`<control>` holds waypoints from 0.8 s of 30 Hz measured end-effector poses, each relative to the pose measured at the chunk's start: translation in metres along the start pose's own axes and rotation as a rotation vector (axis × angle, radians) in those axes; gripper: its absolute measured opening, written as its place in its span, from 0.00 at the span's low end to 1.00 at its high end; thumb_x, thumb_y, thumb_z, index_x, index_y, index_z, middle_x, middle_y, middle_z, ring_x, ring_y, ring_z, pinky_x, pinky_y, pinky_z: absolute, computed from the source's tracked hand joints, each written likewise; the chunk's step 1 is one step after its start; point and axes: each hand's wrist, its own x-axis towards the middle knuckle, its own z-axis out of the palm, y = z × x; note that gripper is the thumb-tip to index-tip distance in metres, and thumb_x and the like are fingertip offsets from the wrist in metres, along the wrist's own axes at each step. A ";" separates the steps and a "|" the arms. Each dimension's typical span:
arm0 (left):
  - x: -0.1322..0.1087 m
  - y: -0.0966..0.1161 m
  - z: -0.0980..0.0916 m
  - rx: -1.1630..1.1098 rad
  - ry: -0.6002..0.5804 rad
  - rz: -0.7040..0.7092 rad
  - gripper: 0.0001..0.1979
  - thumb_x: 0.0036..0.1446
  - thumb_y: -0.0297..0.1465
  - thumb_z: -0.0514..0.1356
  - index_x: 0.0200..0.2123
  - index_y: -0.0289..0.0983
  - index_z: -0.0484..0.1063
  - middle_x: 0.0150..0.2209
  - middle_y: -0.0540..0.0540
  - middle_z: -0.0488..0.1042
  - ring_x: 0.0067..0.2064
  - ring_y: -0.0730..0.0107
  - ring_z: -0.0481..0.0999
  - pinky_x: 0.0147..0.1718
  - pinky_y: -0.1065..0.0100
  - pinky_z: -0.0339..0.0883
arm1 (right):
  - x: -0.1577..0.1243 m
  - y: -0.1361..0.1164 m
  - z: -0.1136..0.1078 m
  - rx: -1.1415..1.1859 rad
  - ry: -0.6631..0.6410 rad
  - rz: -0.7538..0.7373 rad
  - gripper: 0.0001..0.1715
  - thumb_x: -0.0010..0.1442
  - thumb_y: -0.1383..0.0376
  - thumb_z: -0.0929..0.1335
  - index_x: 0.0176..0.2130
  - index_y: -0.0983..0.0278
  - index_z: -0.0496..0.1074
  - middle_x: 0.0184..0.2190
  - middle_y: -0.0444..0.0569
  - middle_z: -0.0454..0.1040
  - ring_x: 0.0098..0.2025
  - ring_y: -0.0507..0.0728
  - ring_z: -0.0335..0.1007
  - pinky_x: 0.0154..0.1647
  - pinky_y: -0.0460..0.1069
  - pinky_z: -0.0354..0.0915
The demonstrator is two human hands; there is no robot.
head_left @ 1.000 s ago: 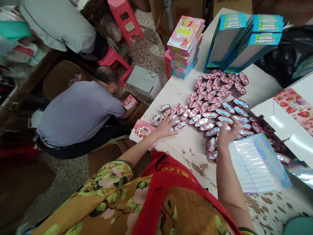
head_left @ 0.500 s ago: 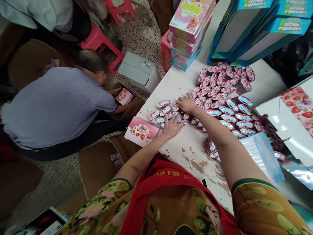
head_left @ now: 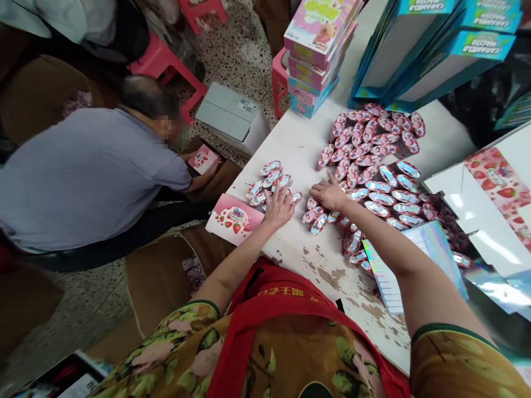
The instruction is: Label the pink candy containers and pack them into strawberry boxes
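Many small oval foil-topped pink sweets (head_left: 373, 166) lie in rows on a white table (head_left: 298, 138). My left hand (head_left: 279, 207) rests flat, fingers spread, on a small separate cluster of these sweets (head_left: 267, 179) near the table's left edge. My right hand (head_left: 329, 194) lies with fingers stretched over the edge of the main group, just right of the gap between the two clusters. A pink strawberry-printed box (head_left: 233, 218) sits at the table edge beside my left hand.
A person in a grey-blue shirt (head_left: 91, 177) crouches on the floor at left beside cardboard boxes. Stacked pink boxes (head_left: 317, 44) and blue flat cartons (head_left: 427, 50) stand at the table's far end. A holographic sheet (head_left: 415, 260) lies at right. A red stool (head_left: 166, 61) stands behind.
My right hand has drawn back toward me, and a small cluster of sweets under my left hand is now split from the main group. My left hand shifted slightly left.
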 end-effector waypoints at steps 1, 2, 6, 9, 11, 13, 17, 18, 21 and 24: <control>0.003 0.001 -0.001 -0.003 0.008 -0.015 0.20 0.65 0.34 0.57 0.59 0.37 0.70 0.70 0.31 0.62 0.76 0.42 0.49 0.69 0.28 0.31 | -0.005 -0.008 0.004 0.015 0.007 0.001 0.20 0.73 0.64 0.57 0.47 0.62 0.75 0.44 0.52 0.78 0.47 0.62 0.71 0.71 0.70 0.34; 0.005 0.003 -0.002 -0.002 0.017 -0.027 0.20 0.65 0.34 0.58 0.59 0.38 0.71 0.70 0.32 0.62 0.76 0.43 0.49 0.70 0.28 0.32 | -0.011 -0.017 0.007 0.034 0.014 0.002 0.20 0.74 0.64 0.56 0.47 0.62 0.75 0.43 0.52 0.78 0.47 0.62 0.71 0.71 0.69 0.35; 0.008 0.014 -0.011 0.015 0.061 -0.008 0.21 0.62 0.36 0.61 0.58 0.40 0.72 0.70 0.33 0.61 0.75 0.39 0.50 0.69 0.27 0.33 | -0.032 -0.049 0.013 0.158 0.008 0.018 0.21 0.74 0.59 0.58 0.46 0.64 0.76 0.43 0.55 0.78 0.47 0.63 0.72 0.70 0.68 0.43; 0.026 0.026 -0.020 -0.057 0.123 0.058 0.23 0.61 0.39 0.63 0.57 0.38 0.72 0.68 0.33 0.64 0.74 0.39 0.53 0.70 0.32 0.38 | -0.050 -0.051 0.006 0.298 0.084 0.027 0.22 0.73 0.54 0.60 0.50 0.63 0.76 0.49 0.57 0.78 0.53 0.63 0.71 0.70 0.67 0.45; 0.061 0.036 -0.026 -0.195 0.156 0.106 0.24 0.63 0.42 0.61 0.58 0.36 0.70 0.66 0.32 0.66 0.72 0.45 0.57 0.71 0.42 0.47 | -0.062 -0.028 -0.004 0.356 0.239 0.122 0.24 0.72 0.51 0.61 0.56 0.61 0.73 0.55 0.58 0.76 0.59 0.64 0.68 0.70 0.66 0.47; 0.116 0.046 -0.031 -0.373 0.163 0.134 0.27 0.65 0.44 0.58 0.61 0.35 0.68 0.65 0.32 0.68 0.70 0.51 0.63 0.70 0.50 0.55 | -0.074 0.019 -0.016 0.356 0.444 0.358 0.27 0.72 0.51 0.60 0.60 0.62 0.69 0.59 0.61 0.72 0.62 0.65 0.65 0.69 0.63 0.52; 0.249 0.067 -0.030 -0.690 0.092 0.120 0.29 0.67 0.46 0.53 0.64 0.36 0.65 0.65 0.35 0.69 0.67 0.56 0.67 0.68 0.54 0.59 | -0.098 0.154 -0.040 0.298 0.818 0.945 0.35 0.70 0.50 0.60 0.64 0.71 0.64 0.60 0.69 0.68 0.64 0.68 0.62 0.65 0.62 0.58; 0.280 0.072 -0.027 -0.748 0.041 0.118 0.29 0.67 0.47 0.53 0.63 0.36 0.66 0.64 0.36 0.70 0.66 0.55 0.69 0.67 0.54 0.59 | -0.102 0.187 -0.045 0.300 0.857 1.040 0.37 0.69 0.49 0.61 0.64 0.73 0.63 0.61 0.70 0.68 0.64 0.69 0.61 0.65 0.63 0.58; 0.353 0.086 -0.013 -0.876 -0.147 0.130 0.34 0.63 0.53 0.56 0.60 0.35 0.72 0.62 0.37 0.74 0.65 0.52 0.71 0.67 0.53 0.60 | -0.106 0.268 -0.051 0.402 0.747 1.175 0.42 0.63 0.46 0.67 0.62 0.74 0.66 0.59 0.70 0.70 0.61 0.70 0.65 0.63 0.62 0.61; 0.396 0.094 0.007 -1.038 -0.290 0.160 0.40 0.56 0.58 0.61 0.61 0.35 0.73 0.64 0.36 0.72 0.68 0.49 0.67 0.68 0.53 0.57 | -0.096 0.314 -0.044 0.606 0.464 1.162 0.41 0.55 0.41 0.72 0.54 0.70 0.72 0.50 0.62 0.77 0.51 0.66 0.72 0.54 0.57 0.67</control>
